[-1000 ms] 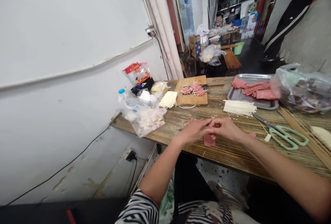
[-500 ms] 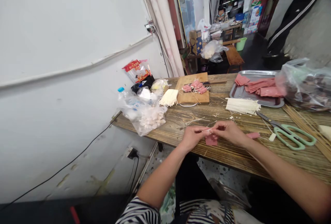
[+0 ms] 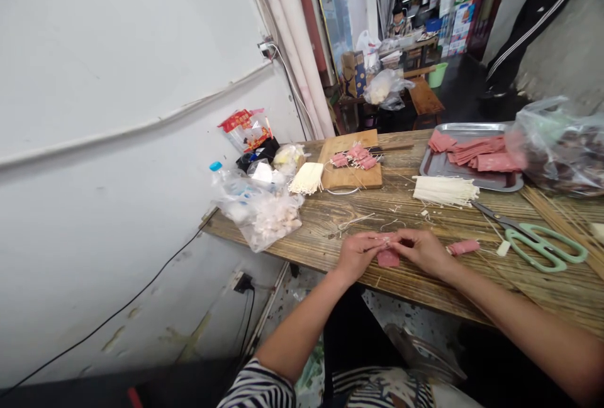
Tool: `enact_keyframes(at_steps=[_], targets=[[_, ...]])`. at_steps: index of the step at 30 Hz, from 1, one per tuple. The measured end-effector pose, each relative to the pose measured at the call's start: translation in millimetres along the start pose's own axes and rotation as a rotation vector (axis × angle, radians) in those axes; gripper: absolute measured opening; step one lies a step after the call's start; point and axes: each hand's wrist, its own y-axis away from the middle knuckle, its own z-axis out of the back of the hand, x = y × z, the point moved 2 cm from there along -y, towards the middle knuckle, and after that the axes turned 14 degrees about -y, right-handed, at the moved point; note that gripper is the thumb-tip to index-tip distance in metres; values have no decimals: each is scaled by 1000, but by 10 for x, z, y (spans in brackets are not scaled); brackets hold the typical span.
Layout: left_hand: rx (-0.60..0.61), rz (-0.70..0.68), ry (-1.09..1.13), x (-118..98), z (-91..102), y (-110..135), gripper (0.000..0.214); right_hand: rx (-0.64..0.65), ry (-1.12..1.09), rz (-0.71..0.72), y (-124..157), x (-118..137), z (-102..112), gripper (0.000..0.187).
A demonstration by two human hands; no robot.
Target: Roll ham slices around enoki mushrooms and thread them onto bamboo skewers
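Observation:
A pink meat slice (image 3: 388, 258) lies near the table's front edge, with a few pale enoki stems partly hidden at its far end. My left hand (image 3: 357, 253) pinches the slice's left side, fingers closed. From the right, my right hand (image 3: 421, 249) closes its fingertips on the same slice. Just right of that hand rests a finished meat roll (image 3: 464, 247) with pale stems showing at its end. Beyond the hands lies a bundle of enoki mushrooms (image 3: 445, 190). Green-handled scissors (image 3: 538, 243) lie open to the right.
A metal tray (image 3: 427, 166) holds more meat slices beside a bulging plastic bag (image 3: 561, 150). Skewered rolls (image 3: 356, 156) sit on a cutting board (image 3: 349, 177). Another enoki bundle (image 3: 306, 178) and a bag of pale food (image 3: 267, 216) stand left. Bamboo skewers (image 3: 557, 216) lie right.
My hands have shifted slightly, and the fingers now sit lower around the far end of the meat slice. The finished roll shows more fully beside my right hand. The view has moved a little.

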Motion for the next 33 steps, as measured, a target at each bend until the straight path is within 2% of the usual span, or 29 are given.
enact_keyframes(at_steps=[5,8,14,21,24,29,33], targets=[[72,-221,-123,-2,-14,3,22,71,205,276,75,-36,-23,31],[79,-283,-179,2,-29,7,23,83,278,399,126,-21,-40,29],[123,-346,-300,-24,-1,10,24,99,375,504,179,72,-62,26],[256,-576,-479,-76,102,46,29,172,576,611,181,71,-81,31],[252,-533,-456,-50,109,56,28,224,649,630,177,94,-95,34],[118,-361,-366,25,95,67,21,275,695,682,176,180,-84,36],[144,-380,-368,25,80,71,24,275,653,711,181,172,-43,32]])
